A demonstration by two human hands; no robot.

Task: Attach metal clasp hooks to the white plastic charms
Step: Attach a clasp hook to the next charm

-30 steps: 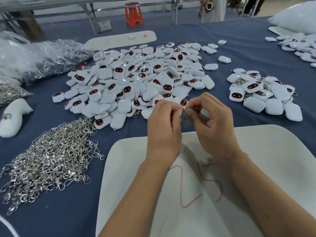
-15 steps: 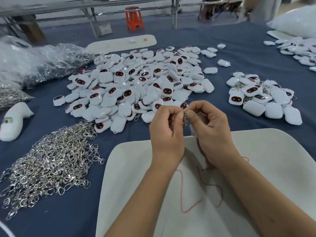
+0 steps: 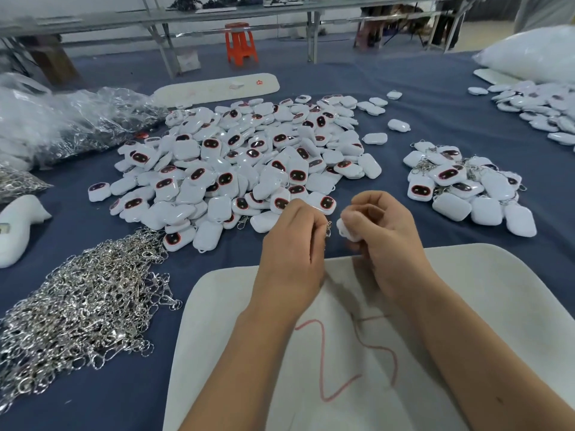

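Head view: the white charm [image 3: 348, 230] looks light, hard and slick, best pinched at its edges near the loop. The right hand [image 3: 384, 234] curls round it above the desk's [image 3: 435, 98] near pad; the left hand [image 3: 295, 244] pinches a small, stiff clasp hook [image 3: 328, 228], just beside it.

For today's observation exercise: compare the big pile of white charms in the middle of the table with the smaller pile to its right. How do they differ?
The big pile holds far more charms than the smaller pile. Metal clasp hooks show among the smaller pile's charms; the big pile's look almost all bare. The big pile sprawls with strays at its edges; the smaller pile sits compact. Both lie on the blue cloth, same white charms with dark faces.
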